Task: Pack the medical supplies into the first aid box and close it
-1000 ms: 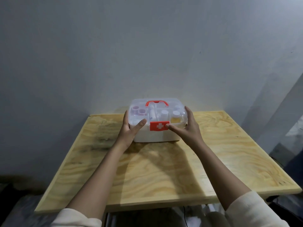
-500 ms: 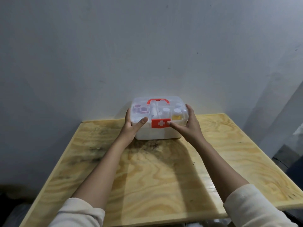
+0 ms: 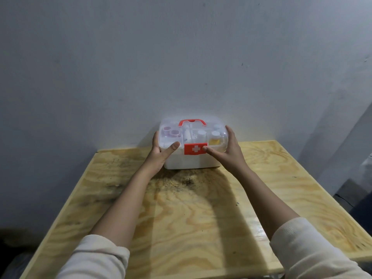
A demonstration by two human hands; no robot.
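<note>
The first aid box (image 3: 191,161) is white with a clear lid, a red handle (image 3: 192,122) on top and a red clasp (image 3: 195,148) bearing a white cross at the front. Its lid is down. Through the lid I see several small bottles and rolls. It stands at the far edge of the wooden table (image 3: 181,218), against the wall. My left hand (image 3: 161,154) grips the box's left side, thumb on the front. My right hand (image 3: 226,153) grips the right side, thumb touching the clasp.
A grey wall (image 3: 181,57) rises directly behind the box. The table has a dark stain (image 3: 181,181) just in front of the box. Dark objects lie beyond the table's right edge (image 3: 360,200).
Both hands have kept hold of the box and pushed it away from me to the table's far edge by the wall. The view has tilted slightly.
</note>
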